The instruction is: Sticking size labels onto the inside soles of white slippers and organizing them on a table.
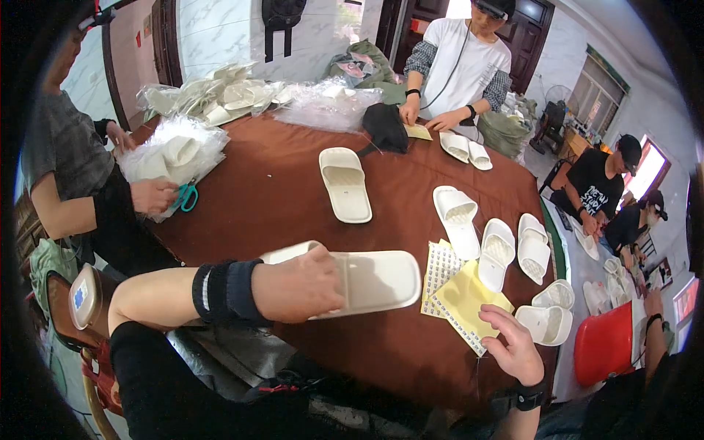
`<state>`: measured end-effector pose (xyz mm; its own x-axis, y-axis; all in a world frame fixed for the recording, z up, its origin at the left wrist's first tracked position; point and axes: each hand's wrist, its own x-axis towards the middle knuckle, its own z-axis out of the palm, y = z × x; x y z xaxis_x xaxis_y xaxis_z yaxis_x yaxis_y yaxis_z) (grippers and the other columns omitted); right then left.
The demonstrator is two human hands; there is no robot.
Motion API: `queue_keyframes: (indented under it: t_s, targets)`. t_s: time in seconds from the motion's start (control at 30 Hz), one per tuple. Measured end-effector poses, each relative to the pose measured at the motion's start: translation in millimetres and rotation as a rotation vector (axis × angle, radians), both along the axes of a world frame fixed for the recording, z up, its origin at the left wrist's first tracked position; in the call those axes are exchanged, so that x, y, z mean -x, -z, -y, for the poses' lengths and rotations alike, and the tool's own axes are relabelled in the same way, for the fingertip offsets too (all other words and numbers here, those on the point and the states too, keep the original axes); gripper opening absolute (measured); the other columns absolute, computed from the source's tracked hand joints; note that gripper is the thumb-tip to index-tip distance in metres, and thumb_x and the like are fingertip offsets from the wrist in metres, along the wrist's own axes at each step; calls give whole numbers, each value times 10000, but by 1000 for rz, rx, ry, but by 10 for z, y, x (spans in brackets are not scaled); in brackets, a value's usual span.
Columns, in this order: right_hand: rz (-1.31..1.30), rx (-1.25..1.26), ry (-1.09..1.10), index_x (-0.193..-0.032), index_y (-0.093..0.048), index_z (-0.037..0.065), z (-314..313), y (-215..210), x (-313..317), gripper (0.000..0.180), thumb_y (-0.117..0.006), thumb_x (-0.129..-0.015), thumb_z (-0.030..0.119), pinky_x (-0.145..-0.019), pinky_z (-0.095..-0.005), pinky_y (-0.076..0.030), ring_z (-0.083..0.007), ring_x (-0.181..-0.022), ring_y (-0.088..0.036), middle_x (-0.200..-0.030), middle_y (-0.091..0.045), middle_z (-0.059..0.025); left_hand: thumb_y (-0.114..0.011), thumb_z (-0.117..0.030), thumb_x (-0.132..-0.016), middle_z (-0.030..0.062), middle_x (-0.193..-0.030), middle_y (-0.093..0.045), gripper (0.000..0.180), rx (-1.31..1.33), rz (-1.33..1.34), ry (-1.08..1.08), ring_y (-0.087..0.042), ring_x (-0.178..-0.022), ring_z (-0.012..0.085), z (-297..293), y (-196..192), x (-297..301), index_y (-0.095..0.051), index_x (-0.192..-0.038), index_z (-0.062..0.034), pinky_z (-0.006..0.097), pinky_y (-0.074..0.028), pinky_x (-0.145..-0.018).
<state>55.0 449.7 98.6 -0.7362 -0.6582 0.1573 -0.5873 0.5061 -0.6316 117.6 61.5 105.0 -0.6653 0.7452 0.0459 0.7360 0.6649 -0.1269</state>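
Note:
Across the near side of the table, my left hand (301, 287) grips a white slipper (381, 282) around its strap, with the toe and heel showing on either side. Its flat insole faces up. To the right, my right hand (513, 346) hovers at the lower edge of a yellow backing sheet (469, 297), fingers apart and nothing visible in them. Partly under that sheet lies a sheet of small printed labels (440, 271). Past the sheets are several white slippers, among them one slipper (496, 253) touching the yellow sheet's top. Another slipper (346, 185) lies alone mid-table.
A brown cloth covers the table (257, 198). Bagged slippers (227, 95) pile up at the far left. A co-worker at left holds teal scissors (188, 197) by a plastic bag (176, 150). Across stands another person beside a black bag (385, 128). A red chair (603, 345) is at right.

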Motion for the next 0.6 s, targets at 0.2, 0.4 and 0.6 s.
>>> queue_keyframes:
  t_s: [0.2,0.4,0.6]
  targets:
    - [-7,-12,25,-1176,-565,-9,-128,44,-43,394,-664,-797,32,-891,-339,-469,-314,-1083,-588,-1227,-567,-200,-581,-182,-647,21,-735,-598,142,530,-537,-160,-551,-816,234,358,333,258,-700,-672,-109,511,-302,-1080]
    - [16,26,57,-1175,-568,-4,-233,86,-65,398,-671,-793,34,-865,-333,-476,-317,-1060,-596,-1210,-577,-203,-599,-177,-737,1,-751,-575,95,468,-324,-430,-573,-833,203,777,343,937,-693,-736,-162,464,-351,-978]
    - [58,13,59,-1170,-564,-8,-261,114,-53,399,-681,-794,48,-879,-340,-476,-317,-1054,-599,-1182,-590,-206,-722,-295,-692,62,-884,-614,476,303,-362,-496,-593,-876,232,1066,605,1591,-591,-1145,-223,391,-380,-789]
